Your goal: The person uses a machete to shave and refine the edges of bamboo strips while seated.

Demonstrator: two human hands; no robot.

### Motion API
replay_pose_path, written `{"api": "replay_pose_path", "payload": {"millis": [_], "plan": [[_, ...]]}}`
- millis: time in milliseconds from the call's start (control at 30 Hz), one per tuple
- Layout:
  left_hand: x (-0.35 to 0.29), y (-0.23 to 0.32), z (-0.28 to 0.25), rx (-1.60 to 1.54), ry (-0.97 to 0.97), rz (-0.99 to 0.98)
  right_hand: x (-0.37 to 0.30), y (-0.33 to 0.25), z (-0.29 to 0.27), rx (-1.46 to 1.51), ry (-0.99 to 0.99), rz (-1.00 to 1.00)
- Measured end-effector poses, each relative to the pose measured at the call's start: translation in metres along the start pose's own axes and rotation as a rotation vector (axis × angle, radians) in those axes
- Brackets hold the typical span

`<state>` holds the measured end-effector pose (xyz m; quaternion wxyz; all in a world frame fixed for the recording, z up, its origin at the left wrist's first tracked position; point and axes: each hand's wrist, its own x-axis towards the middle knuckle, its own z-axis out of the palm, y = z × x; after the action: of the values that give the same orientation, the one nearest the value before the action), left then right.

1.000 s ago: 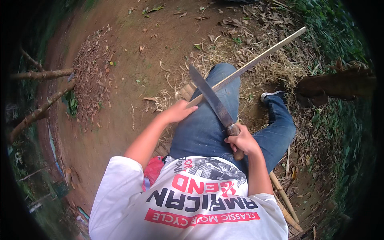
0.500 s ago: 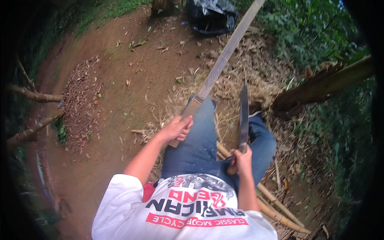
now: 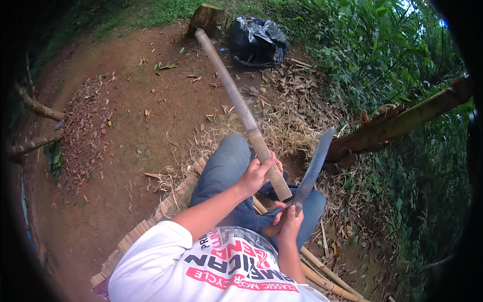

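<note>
My left hand (image 3: 259,173) is closed around the lower part of a long split bamboo piece (image 3: 236,100), which slants away up and to the left. The far part of the bamboo is smeared by motion. A machete (image 3: 317,161) is in my right hand (image 3: 288,221), its dark curved blade pointing up and to the right. The bamboo's near end sits close beside the base of the blade, above my right fingers; whether they touch I cannot tell. Both hands are over my jeans-clad legs (image 3: 221,166).
A slatted bamboo seat (image 3: 151,221) shows at my left, and bamboo poles (image 3: 327,282) lie at lower right. Pale shavings (image 3: 282,118) cover the ground ahead. Beyond are a black plastic bag (image 3: 259,43) and a stump (image 3: 206,19). A thick log (image 3: 402,118) slants in from the right.
The bamboo has swung from leaning right to leaning left, and my left hand has moved right, bringing its near end to the machete. The blade now tilts further right.
</note>
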<state>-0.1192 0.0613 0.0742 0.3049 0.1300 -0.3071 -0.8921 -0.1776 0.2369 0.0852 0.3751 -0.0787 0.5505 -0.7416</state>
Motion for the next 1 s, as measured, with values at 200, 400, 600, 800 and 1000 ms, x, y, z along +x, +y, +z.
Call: {"api": "replay_pose_path", "payload": {"millis": [200,400,600,800,1000], "plan": [[-0.032,-0.04,-0.023,0.008,0.27,0.02,0.015,-0.006,0.014,-0.08,0.118,0.032],[-0.057,-0.043,-0.034,0.261,0.253,-0.101,0.024,0.0,0.005,0.047,0.157,0.129],[-0.087,0.006,-0.036,0.753,-0.189,-0.449,0.032,-0.007,-0.034,-0.042,0.203,0.113],[-0.064,0.104,-0.088,1.86,0.162,0.162,0.05,-0.013,-0.042,-0.067,0.242,0.167],[-0.056,0.149,-0.158,2.206,0.029,-0.355,0.066,-0.008,-0.052,-0.018,0.225,0.172]]}}
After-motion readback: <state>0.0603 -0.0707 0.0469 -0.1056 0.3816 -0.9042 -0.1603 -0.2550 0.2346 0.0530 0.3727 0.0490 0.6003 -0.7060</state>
